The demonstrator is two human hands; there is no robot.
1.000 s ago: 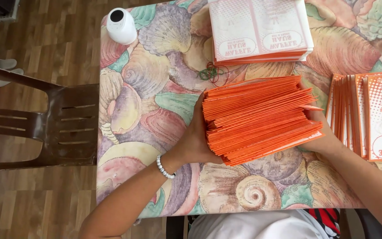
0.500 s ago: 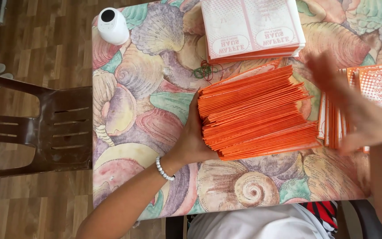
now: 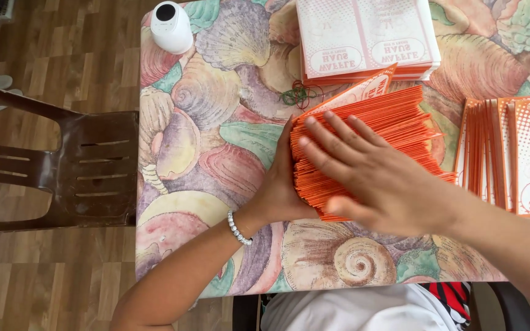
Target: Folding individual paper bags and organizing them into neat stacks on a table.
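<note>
At far left, off the table, a brown plastic chair (image 3: 87,178) stands on the wood floor. Far left corner of the shell-print table (image 3: 216,147): white cylindrical container (image 3: 172,27) with a dark round top.

Left hand (image 3: 280,190), white bead bracelet (image 3: 238,228) at the wrist, is pressed flat against the left end of the stack of orange paper sleeves (image 3: 400,122); fingers together, not pinching.

Stack sits mid-table, sleeves on edge and fanned; long axis runs near-left to far-right, tilted. One sleeve at the far end leans up, showing a white printed face.

Right hand (image 3: 378,178) lies palm-down on top of the stack, fingers spread and pointing far-left, pressing, nothing gripped.

Just beyond the stack: a flat pile of white sleeves (image 3: 366,37) with orange dot print and oval labels, orange edges beneath. A green rubber band (image 3: 297,95) lies beside it.

Right edge: another row of orange sleeves (image 3: 510,153), on edge, white-and-orange printed face outward.
</note>
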